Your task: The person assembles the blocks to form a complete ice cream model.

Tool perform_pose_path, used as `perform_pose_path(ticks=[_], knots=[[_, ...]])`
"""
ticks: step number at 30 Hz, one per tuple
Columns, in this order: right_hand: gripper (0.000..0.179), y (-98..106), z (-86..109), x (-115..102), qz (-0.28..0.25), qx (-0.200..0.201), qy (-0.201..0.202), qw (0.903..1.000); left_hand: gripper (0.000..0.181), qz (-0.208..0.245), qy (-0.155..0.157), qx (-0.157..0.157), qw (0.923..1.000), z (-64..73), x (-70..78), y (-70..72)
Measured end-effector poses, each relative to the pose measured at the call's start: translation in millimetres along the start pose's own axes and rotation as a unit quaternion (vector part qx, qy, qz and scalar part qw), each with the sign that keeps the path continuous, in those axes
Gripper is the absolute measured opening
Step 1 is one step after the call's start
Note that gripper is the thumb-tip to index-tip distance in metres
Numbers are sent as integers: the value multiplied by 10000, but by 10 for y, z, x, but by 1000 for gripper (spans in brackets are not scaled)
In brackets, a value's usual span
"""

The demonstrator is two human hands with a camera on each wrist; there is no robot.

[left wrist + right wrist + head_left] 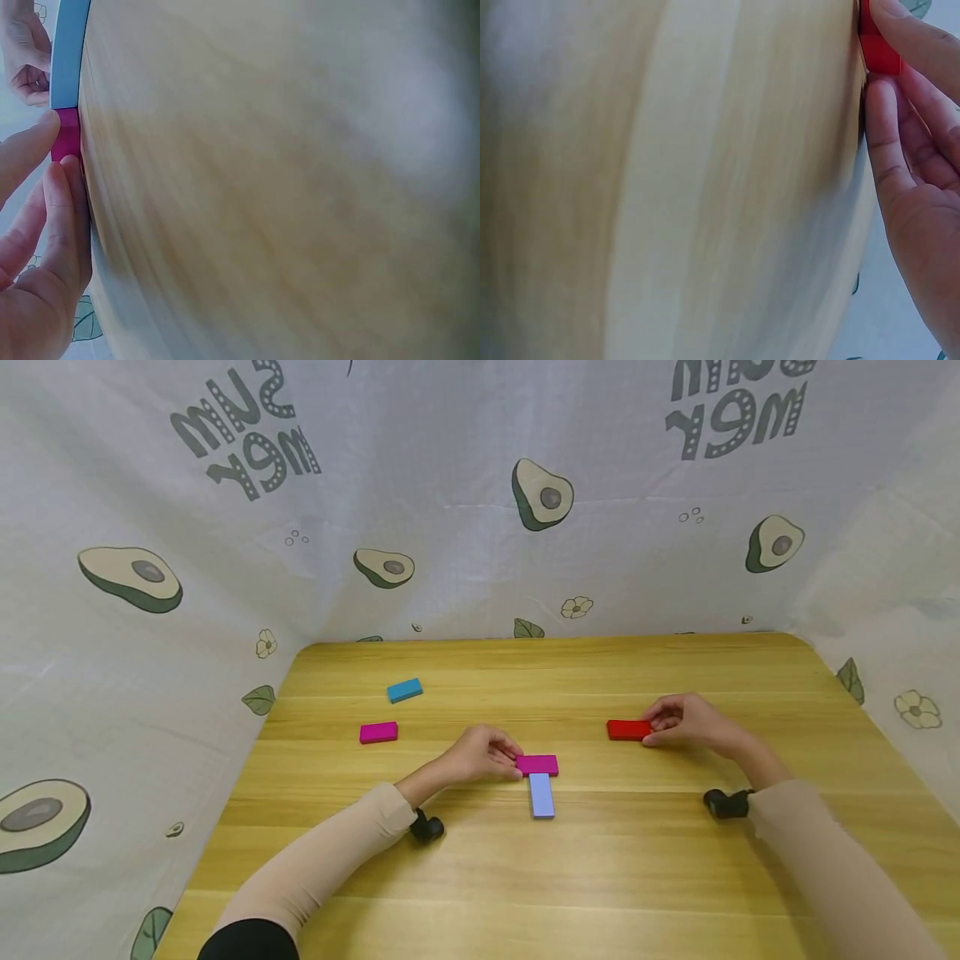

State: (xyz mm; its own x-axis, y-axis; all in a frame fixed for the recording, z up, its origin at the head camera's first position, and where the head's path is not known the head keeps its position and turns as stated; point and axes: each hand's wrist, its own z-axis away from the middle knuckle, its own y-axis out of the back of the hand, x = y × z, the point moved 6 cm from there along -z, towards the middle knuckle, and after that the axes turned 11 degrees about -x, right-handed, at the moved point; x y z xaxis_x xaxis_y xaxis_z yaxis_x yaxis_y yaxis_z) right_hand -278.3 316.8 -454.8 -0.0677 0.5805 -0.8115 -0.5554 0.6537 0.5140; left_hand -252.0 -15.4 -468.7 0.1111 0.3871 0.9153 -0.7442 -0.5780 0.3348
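Near the middle of the table, my left hand (pixel 483 754) pinches the left end of a magenta block (pixel 538 765) between thumb and fingers. A light blue block (pixel 542 797) lies lengthwise against the magenta block's near side, the two making a T shape. In the left wrist view the magenta block (pixel 66 135) shows between thumb and fingertips, with the light blue block (pixel 69 56) close beyond. Farther right, my right hand (pixel 688 725) grips the right end of a red block (pixel 628 730). The right wrist view shows thumb and fingers at the red block's end (pixel 880 54).
Another magenta block (pixel 378 732) lies on the left part of the wooden table (pixel 480 885), with a darker blue block (pixel 405 690) behind it. A white cloth (pixel 450 468) printed with avocados hangs behind the table's far edge and at both sides.
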Motion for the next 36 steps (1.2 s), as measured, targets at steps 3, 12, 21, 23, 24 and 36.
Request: perform_pose_path(ticks=[3,12,21,23,24,36], knots=[[40,-12,-11,-7,5,-5,0,10000,25,-38,6,-12,10000,3,-1,0],[37,-60,-44,-77,138,-67,31,9999,25,-101,-37,-15,9999,3,-1,2],[37,-98,-118,-139,190,-144,79,9997,24,-81,-77,-3,9999,3,-1,7],[37,-109,-136,-147,204,-172,73,9996,24,-75,-80,1,9999,3,-2,8],[37,-115,-145,-152,192,-187,75,9996,24,-80,-80,2,9999,3,-3,9],[35,-209,-227,-260,89,-300,227,9993,25,-38,-109,-29,9999,-21,-28,9]])
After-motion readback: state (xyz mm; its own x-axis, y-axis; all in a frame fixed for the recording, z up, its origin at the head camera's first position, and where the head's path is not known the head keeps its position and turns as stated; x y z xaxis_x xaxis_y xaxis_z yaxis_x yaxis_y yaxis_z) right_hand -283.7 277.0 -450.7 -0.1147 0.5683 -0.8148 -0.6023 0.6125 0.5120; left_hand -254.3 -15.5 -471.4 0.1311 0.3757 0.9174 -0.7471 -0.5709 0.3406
